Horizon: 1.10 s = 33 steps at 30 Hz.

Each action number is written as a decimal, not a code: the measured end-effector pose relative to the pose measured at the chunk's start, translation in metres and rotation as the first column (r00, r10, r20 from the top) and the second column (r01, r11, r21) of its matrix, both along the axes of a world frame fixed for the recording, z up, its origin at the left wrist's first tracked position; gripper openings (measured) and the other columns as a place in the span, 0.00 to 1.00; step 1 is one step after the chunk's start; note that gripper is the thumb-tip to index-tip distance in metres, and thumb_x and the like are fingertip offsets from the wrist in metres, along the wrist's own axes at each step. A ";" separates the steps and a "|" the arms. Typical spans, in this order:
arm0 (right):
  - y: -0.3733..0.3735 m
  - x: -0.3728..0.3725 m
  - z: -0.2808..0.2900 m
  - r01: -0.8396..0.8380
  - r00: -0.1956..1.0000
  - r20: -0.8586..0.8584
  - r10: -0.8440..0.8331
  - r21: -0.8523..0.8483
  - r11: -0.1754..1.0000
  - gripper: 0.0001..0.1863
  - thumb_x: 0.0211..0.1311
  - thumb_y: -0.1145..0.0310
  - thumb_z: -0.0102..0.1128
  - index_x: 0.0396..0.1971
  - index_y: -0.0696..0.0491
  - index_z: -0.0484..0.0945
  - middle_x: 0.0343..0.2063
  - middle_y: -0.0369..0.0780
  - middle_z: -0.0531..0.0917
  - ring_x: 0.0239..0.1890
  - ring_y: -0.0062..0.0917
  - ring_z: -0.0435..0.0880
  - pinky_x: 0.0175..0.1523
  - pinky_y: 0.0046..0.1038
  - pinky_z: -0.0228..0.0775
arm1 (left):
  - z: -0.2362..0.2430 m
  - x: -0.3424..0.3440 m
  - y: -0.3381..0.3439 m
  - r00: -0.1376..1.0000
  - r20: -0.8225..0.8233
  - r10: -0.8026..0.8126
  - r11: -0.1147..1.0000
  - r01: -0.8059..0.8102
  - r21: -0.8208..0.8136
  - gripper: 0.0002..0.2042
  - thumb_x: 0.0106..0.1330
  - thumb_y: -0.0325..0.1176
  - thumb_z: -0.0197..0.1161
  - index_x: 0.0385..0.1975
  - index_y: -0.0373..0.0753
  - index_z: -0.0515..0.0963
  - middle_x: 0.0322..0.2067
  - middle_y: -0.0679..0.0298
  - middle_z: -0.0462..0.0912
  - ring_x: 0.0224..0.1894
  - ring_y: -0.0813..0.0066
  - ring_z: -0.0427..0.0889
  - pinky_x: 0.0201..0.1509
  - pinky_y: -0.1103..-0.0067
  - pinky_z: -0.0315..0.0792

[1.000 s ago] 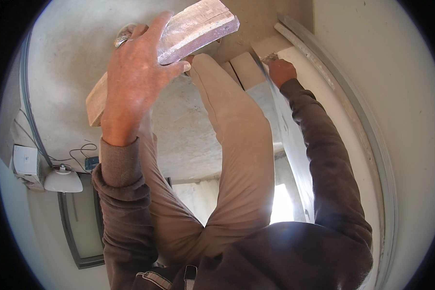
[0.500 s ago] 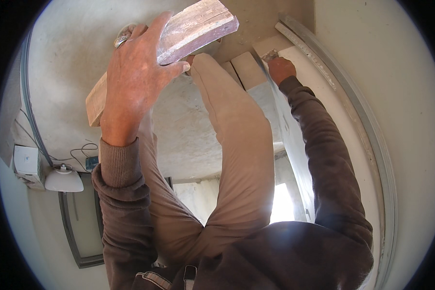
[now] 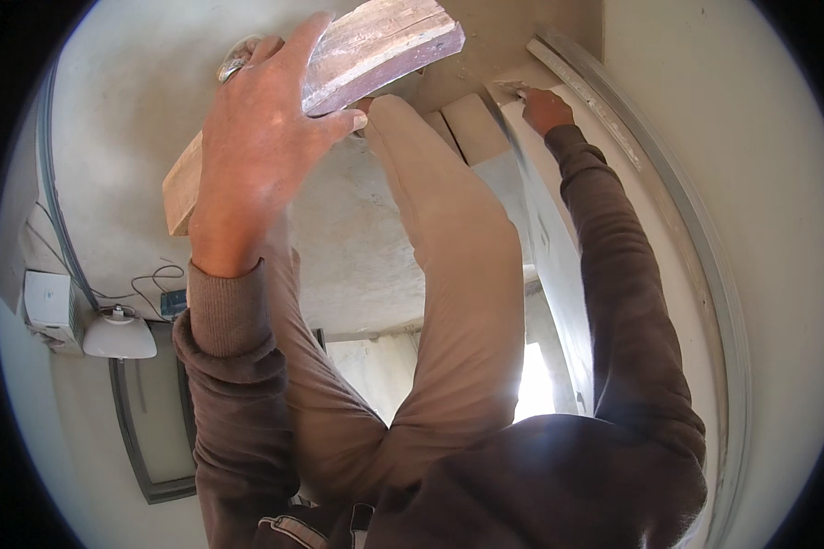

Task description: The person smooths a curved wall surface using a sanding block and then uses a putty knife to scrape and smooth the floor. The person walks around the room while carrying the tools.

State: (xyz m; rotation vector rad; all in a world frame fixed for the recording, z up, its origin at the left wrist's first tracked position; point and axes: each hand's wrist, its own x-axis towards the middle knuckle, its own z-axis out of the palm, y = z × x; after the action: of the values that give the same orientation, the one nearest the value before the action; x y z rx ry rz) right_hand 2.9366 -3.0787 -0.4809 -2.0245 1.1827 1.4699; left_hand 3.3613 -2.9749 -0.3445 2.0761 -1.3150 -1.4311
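Note:
My left hand (image 3: 252, 156) grips a thick wooden plank (image 3: 380, 55) across its width, thumb at the near edge and index finger stretched along the face. The plank runs from lower left to upper right, its worn face pale and its side purplish. A small rounded, shiny thing (image 3: 235, 59) shows beside the knuckles; I cannot make out what it is. Farther right, my right hand (image 3: 547, 112) is closed on a small trowel-like tool (image 3: 511, 89), whose tip meets the top of a pale board or ledge along the wall. Its handle is hidden in my fingers.
A long metal strip (image 3: 655, 151) runs along the right wall. Flat tiles or blocks (image 3: 471, 128) lie beyond my right knee (image 3: 403, 119). To the left are a white lamp-like dome (image 3: 119, 337), a white box (image 3: 50, 302), loose cables and a dark-framed panel (image 3: 156, 412).
My right hand and its tool have shifted a little away and to the right. The plank has moved slightly to the upper right with my left hand.

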 end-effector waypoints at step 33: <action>0.074 0.002 0.025 0.952 0.304 -0.036 -0.952 -0.016 0.304 0.15 0.64 0.65 0.48 0.26 0.61 0.75 0.17 0.47 0.79 0.14 0.34 0.79 0.15 0.37 0.68 | -0.006 0.005 -0.004 1.000 -0.014 0.003 0.999 -0.002 0.049 0.36 0.48 0.32 0.74 0.61 0.37 0.70 0.53 0.49 0.79 0.53 0.49 0.79 0.57 0.66 0.72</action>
State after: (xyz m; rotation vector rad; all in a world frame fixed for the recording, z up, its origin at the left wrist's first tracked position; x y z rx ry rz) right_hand 2.9382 -3.0052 -0.4554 -0.7950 1.8874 0.8076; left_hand 3.3665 -2.9785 -0.3503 2.0938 -1.2841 -1.4882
